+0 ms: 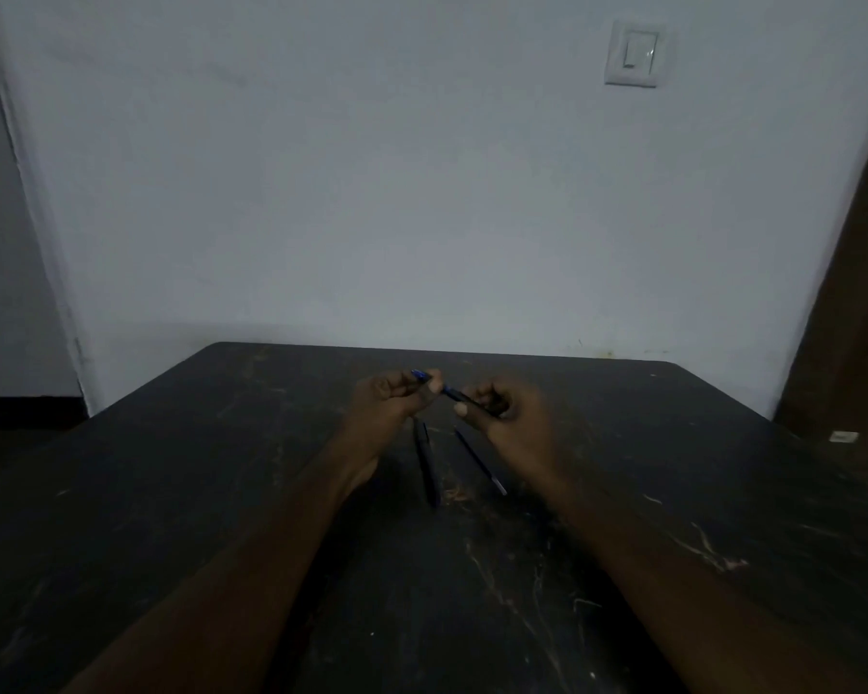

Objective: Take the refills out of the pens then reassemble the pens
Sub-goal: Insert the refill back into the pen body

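Observation:
A blue pen (446, 390) is held in the air between both hands, above the middle of the dark table (221, 493). My left hand (389, 403) pinches its upper left end and my right hand (502, 408) grips its lower right end. Below the hands, a dark pen (426, 463) lies on the table. A thin refill (479, 462) with a pale tip lies just to its right. The light is dim, so I cannot tell whether the held pen is in one piece.
The table's far edge meets a pale wall with a light switch (633, 53) at the upper right. A brown door or panel (853, 318) stands at the right. A small pale object (844, 436) lies beyond the table's right edge.

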